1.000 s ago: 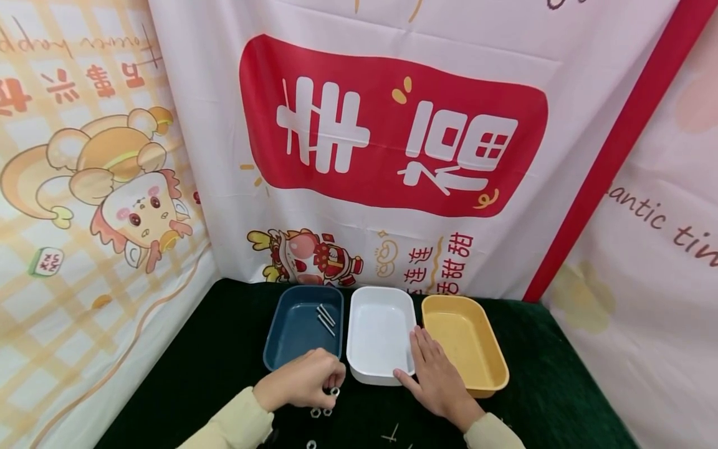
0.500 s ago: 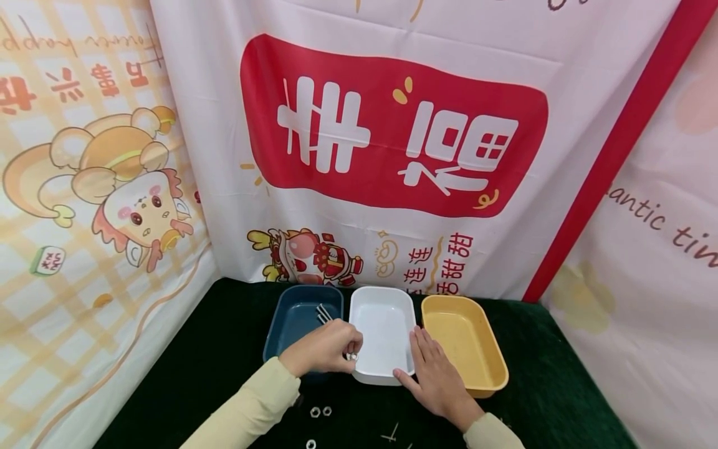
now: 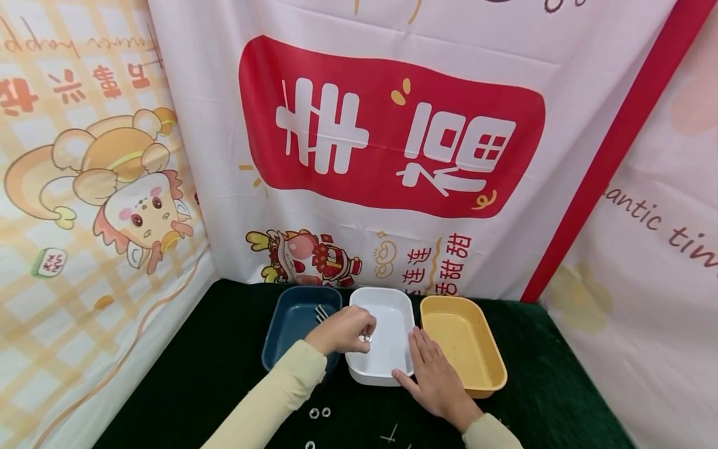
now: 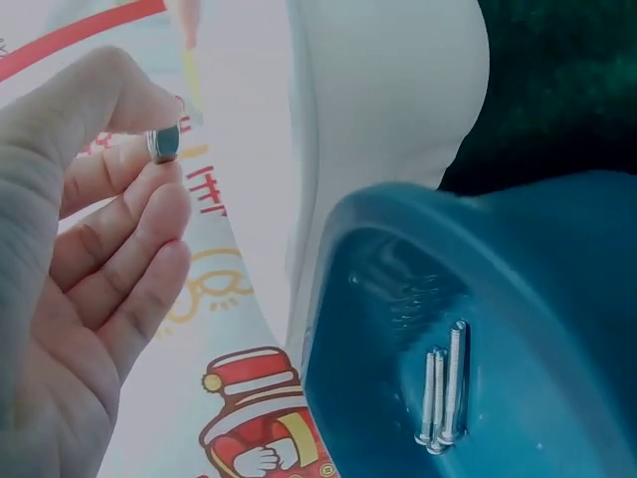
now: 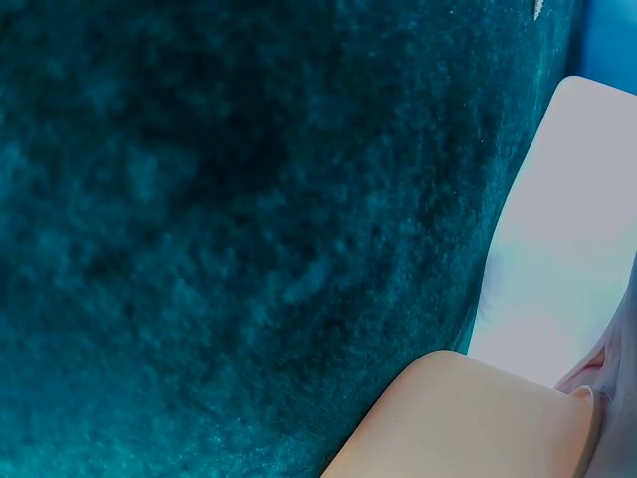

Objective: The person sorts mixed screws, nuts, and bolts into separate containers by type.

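Between thumb and forefinger my left hand (image 3: 343, 329) pinches a silvery hex nut (image 4: 164, 143), seen edge-on in the left wrist view. That hand is above the left part of the white tray (image 3: 387, 376). My right hand (image 3: 440, 380) lies flat with straight fingers, over the touching-close edges of the white tray and the yellow tray (image 3: 493, 358). In the blue tray (image 3: 275, 330) lie several bolts (image 4: 455, 383), partly hidden by the left hand in the head view. Two nuts (image 3: 314, 413) sit side by side on the green cloth, with another nut (image 3: 310, 444) nearer the front.
The three trays stand in a row on dark green cloth (image 3: 566, 374). Thin metal pieces, perhaps screws (image 3: 389, 434), lie in front of the white tray. A printed curtain (image 3: 392, 249) hangs right behind the trays.
My left hand has lifted a nut from the cloth by the other nuts and carried it up and right, over the white tray. The right hand has stayed put.
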A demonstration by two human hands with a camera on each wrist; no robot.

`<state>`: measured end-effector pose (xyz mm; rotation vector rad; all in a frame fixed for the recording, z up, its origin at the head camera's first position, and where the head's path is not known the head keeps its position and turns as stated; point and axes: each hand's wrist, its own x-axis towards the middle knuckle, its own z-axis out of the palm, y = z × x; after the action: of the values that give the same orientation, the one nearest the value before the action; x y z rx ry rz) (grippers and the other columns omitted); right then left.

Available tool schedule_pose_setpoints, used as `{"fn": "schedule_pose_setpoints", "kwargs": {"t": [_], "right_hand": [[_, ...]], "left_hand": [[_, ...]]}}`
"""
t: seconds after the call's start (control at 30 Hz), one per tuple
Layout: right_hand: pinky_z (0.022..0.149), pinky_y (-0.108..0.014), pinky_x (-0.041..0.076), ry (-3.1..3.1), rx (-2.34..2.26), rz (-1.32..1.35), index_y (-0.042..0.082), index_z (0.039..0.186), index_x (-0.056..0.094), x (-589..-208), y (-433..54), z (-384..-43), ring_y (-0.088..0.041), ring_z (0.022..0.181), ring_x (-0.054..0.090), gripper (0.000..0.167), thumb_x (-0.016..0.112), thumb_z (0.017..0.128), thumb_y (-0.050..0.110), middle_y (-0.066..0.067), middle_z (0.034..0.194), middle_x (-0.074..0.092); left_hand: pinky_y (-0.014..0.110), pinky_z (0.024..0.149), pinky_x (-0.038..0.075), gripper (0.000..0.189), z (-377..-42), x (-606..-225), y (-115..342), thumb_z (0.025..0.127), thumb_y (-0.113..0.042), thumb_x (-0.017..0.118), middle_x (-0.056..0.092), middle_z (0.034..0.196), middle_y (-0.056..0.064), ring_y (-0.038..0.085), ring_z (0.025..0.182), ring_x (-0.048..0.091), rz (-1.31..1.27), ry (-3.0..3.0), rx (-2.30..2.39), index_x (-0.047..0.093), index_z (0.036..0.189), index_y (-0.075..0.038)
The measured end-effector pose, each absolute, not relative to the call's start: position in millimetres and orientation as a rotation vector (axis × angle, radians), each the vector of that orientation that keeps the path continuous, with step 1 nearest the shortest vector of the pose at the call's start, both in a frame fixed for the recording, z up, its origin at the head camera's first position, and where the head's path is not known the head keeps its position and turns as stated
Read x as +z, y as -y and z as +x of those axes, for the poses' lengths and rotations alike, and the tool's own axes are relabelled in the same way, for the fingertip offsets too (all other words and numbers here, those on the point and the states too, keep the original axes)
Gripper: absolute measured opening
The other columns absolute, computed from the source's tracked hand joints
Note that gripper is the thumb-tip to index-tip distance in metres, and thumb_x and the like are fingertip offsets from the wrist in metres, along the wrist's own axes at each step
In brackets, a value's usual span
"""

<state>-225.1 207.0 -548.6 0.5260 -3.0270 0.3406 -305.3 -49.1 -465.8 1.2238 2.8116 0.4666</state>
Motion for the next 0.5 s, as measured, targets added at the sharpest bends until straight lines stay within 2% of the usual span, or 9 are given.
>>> {"fn": "schedule_pose_setpoints", "kwargs": {"t": [0.07, 0.13, 0.2, 0.27, 0.37, 0.5], "right_hand": [[0.133, -0.055, 0.024, 3.035, 0.321, 0.519, 0.01, 0.17, 0.018, -549.0, -206.5, -225.4, -0.031, 0.166, 0.018, 0.099, 0.042, 0.1, 0.076, -0.009, 0.179, 0.014], [0.132, -0.057, 0.024, 3.029, 0.337, 0.523, 0.008, 0.169, 0.02, -549.0, -205.9, -225.6, -0.032, 0.165, 0.019, 0.098, 0.044, 0.101, 0.074, -0.011, 0.179, 0.015], [0.132, -0.057, 0.023, 3.031, 0.346, 0.526, 0.007, 0.169, 0.02, -548.8, -205.2, -225.7, -0.033, 0.165, 0.018, 0.097, 0.045, 0.101, 0.072, -0.011, 0.179, 0.015], [0.132, -0.057, 0.023, 3.035, 0.349, 0.53, 0.007, 0.169, 0.02, -548.7, -204.9, -226.0, -0.033, 0.165, 0.018, 0.097, 0.046, 0.102, 0.072, -0.011, 0.179, 0.015], [0.132, -0.056, 0.023, 3.043, 0.343, 0.526, 0.008, 0.169, 0.019, -548.9, -205.2, -226.4, -0.032, 0.166, 0.017, 0.098, 0.044, 0.101, 0.074, -0.011, 0.179, 0.014], [0.133, -0.054, 0.022, 3.051, 0.321, 0.517, 0.01, 0.17, 0.017, -549.0, -206.6, -226.3, -0.03, 0.166, 0.015, 0.101, 0.037, 0.1, 0.079, -0.008, 0.18, 0.012]], "left_hand": [[0.022, 0.071, 0.055, 0.012, -308.8, -467.5, 44.6, 0.087, -0.014, 0.083, 0.074, 0.09, 0.0, 0.008, 0.078, 0.062, 1.209, -2.838, 0.447, 0.076, 0.096, -0.013], [0.026, 0.083, 0.061, 0.025, -310.7, -468.3, 41.2, 0.089, -0.015, 0.084, 0.077, 0.107, 0.004, 0.011, 0.093, 0.07, 1.173, -2.865, 0.441, 0.078, 0.112, -0.01], [0.031, 0.096, 0.062, 0.04, -311.2, -468.1, 39.4, 0.09, -0.018, 0.085, 0.076, 0.123, 0.006, 0.015, 0.11, 0.072, 1.13, -2.887, 0.437, 0.075, 0.127, -0.009], [0.036, 0.103, 0.06, 0.05, -310.1, -466.7, 39.3, 0.09, -0.02, 0.085, 0.072, 0.134, 0.007, 0.018, 0.121, 0.07, 1.091, -2.896, 0.438, 0.07, 0.136, -0.008], [0.039, 0.107, 0.058, 0.055, -306.5, -462.8, 41.2, 0.09, -0.022, 0.085, 0.069, 0.141, 0.008, 0.021, 0.127, 0.068, 1.058, -2.892, 0.434, 0.067, 0.14, -0.009], [0.04, 0.107, 0.058, 0.056, -299.9, -457.7, 47.2, 0.09, -0.024, 0.085, 0.068, 0.143, 0.007, 0.022, 0.127, 0.068, 1.06, -2.888, 0.429, 0.066, 0.142, -0.011]]}}
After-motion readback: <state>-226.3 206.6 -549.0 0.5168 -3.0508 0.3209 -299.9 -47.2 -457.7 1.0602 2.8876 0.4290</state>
